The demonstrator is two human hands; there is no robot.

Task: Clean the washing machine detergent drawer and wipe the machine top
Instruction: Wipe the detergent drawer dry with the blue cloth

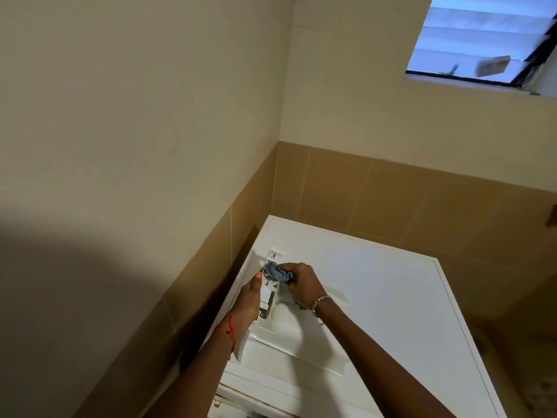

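Drawer-cleaning stage, by the look of it. Detergent drawer (269,300) out of its slot, lying on the machine top (376,297) near the left rear corner. Left hand (247,300) steadying the drawer's left side, fingers pressed together along the wall. Right hand (301,285) curled tight around a bunched blue cloth (276,271), pushed into the far compartment. How clean the compartments are: too small to tell. Likely left: remaining compartments, drawer back into its slot, then the whole top wiped, no sign of that yet.
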